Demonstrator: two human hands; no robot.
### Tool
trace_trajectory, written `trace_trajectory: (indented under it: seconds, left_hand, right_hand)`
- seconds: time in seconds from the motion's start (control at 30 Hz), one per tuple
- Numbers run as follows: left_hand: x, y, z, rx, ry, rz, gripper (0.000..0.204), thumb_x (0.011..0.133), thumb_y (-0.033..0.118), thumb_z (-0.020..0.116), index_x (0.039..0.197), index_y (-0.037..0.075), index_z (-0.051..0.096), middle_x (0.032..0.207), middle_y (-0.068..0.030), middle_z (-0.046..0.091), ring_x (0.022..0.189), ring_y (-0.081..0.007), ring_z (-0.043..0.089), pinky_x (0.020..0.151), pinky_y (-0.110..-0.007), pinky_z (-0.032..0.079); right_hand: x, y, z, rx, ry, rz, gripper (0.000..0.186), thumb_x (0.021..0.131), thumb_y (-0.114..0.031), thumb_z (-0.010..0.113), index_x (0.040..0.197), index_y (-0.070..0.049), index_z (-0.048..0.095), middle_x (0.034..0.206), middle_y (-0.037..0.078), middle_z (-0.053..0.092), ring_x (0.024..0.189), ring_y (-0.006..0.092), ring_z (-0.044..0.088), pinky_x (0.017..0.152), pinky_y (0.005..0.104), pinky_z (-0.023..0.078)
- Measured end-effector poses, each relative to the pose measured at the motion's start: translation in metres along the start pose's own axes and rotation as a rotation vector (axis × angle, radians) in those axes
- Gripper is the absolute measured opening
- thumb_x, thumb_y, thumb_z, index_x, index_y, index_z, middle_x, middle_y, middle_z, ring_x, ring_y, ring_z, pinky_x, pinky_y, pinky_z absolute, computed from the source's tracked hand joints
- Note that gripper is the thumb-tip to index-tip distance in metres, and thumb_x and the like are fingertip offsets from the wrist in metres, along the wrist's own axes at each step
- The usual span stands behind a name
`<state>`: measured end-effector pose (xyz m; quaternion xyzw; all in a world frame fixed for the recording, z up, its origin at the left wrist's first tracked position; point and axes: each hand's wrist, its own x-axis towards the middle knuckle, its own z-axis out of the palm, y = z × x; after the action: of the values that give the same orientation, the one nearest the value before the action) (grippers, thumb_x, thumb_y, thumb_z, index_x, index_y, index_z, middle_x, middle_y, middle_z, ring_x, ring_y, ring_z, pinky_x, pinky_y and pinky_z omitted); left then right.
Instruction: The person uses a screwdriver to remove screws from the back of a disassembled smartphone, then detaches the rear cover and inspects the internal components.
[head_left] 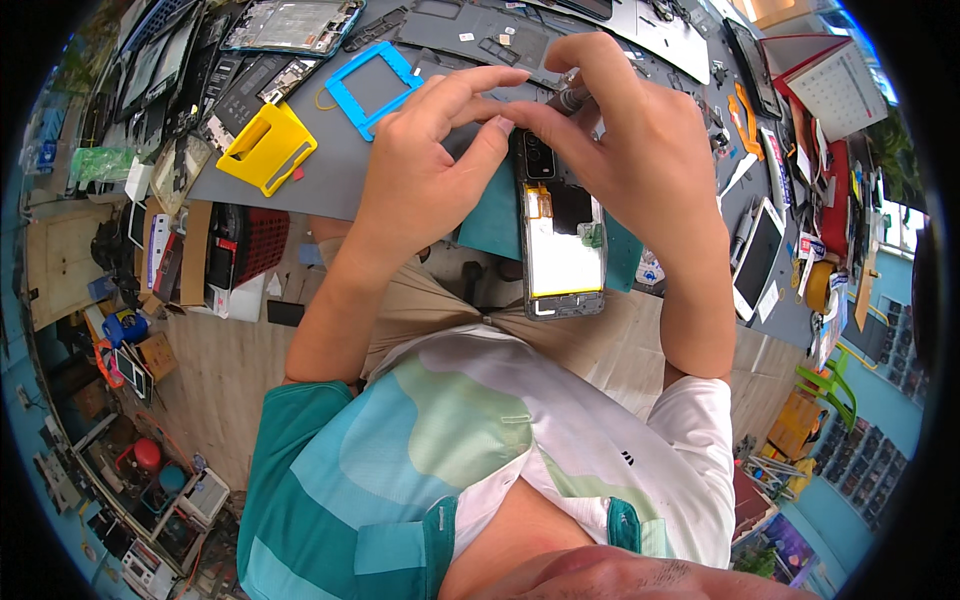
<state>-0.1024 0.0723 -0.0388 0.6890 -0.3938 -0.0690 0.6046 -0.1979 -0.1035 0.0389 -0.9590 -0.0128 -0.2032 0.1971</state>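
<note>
Lying lengthwise on a thin teal mat (488, 228): an opened black-framed phone with a white-glaring inner panel (565, 255), camera end on the far side, perhaps turned so to bring that end under both hands. With the bare left hand (430, 165), poised by the phone's upper left corner, thumb and forefinger narrowly spaced near the right fingertips; cannot tell whether pinching anything small. With the bare right hand (630, 130), arched over the phone's upper right, fingers curled around a dark grey stubby cylinder (568, 100), apparently held aslant to leave the camera in sight. At the phone's lower end, reaching past the mat's near edge, so likely easy to nudge. Left of the phone, some bare matt-grey surface (342, 180) for moving, bounded by a bright blue rectangular plastic frame (358, 65) and a yellow slotted plastic holder (250, 158). Right of the phone, tighter room beside a flat white tablet-like slab (762, 255)
</note>
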Motion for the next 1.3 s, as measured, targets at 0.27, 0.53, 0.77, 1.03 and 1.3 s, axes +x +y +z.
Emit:
trace_trajectory:
  seconds: [0.27, 0.53, 0.77, 1.03, 1.3]
  left_hand:
    - [0.000, -0.002, -0.001, 0.017, -0.001, 0.014, 0.038, 0.101, -0.002, 0.068, 0.139, 0.001, 0.068, 0.123, -0.0098, 0.081, 0.114, -0.0140, 0.075, 0.104, -0.030, 0.054]
    - [-0.001, -0.001, 0.002, -0.023, 0.028, -0.015, 0.035, 0.101, 0.002, 0.070, 0.136, 0.001, 0.069, 0.118, -0.0075, 0.081, 0.106, -0.0123, 0.073, 0.097, -0.030, 0.054]
    - [0.024, -0.003, -0.018, 0.327, 0.095, 0.193, 0.027, 0.096, 0.009, 0.076, 0.122, 0.009, 0.079, 0.104, -0.0022, 0.080, 0.094, -0.0130, 0.064, 0.081, -0.030, 0.049]
    - [0.129, -0.008, -0.051, 0.709, -0.240, 0.179, 0.015, 0.087, 0.014, 0.081, 0.093, 0.001, 0.080, 0.095, -0.0205, 0.077, 0.088, -0.0343, 0.075, 0.083, -0.043, 0.059]
    - [0.139, -0.023, -0.037, 0.663, -0.279, 0.075, 0.017, 0.084, 0.015, 0.083, 0.090, 0.000, 0.079, 0.087, -0.0210, 0.076, 0.087, -0.0362, 0.075, 0.081, -0.046, 0.059]
  right_hand:
    - [0.005, 0.002, 0.000, 0.025, 0.035, -0.120, 0.037, 0.093, -0.020, 0.088, 0.116, -0.004, 0.064, 0.086, 0.014, 0.075, 0.073, 0.0268, 0.078, 0.063, 0.0359, 0.057]
    - [0.007, -0.006, -0.007, -0.145, -0.131, 0.078, 0.041, 0.090, -0.019, 0.088, 0.120, -0.005, 0.064, 0.093, 0.014, 0.075, 0.081, 0.0290, 0.075, 0.073, 0.0366, 0.058]
    - [0.007, 0.006, -0.001, -0.018, -0.052, 0.007, 0.045, 0.090, -0.023, 0.085, 0.124, -0.009, 0.061, 0.094, 0.012, 0.074, 0.082, 0.0329, 0.074, 0.068, 0.0416, 0.056]
    - [0.003, 0.017, 0.004, 0.255, 0.092, -0.083, 0.047, 0.088, -0.036, 0.089, 0.116, -0.010, 0.062, 0.080, 0.010, 0.074, 0.073, 0.0305, 0.074, 0.062, 0.0404, 0.055]
    - [0.000, 0.012, 0.001, 0.057, 0.095, -0.118, 0.049, 0.087, -0.026, 0.088, 0.121, -0.009, 0.058, 0.094, 0.010, 0.075, 0.087, 0.0312, 0.075, 0.070, 0.0410, 0.057]
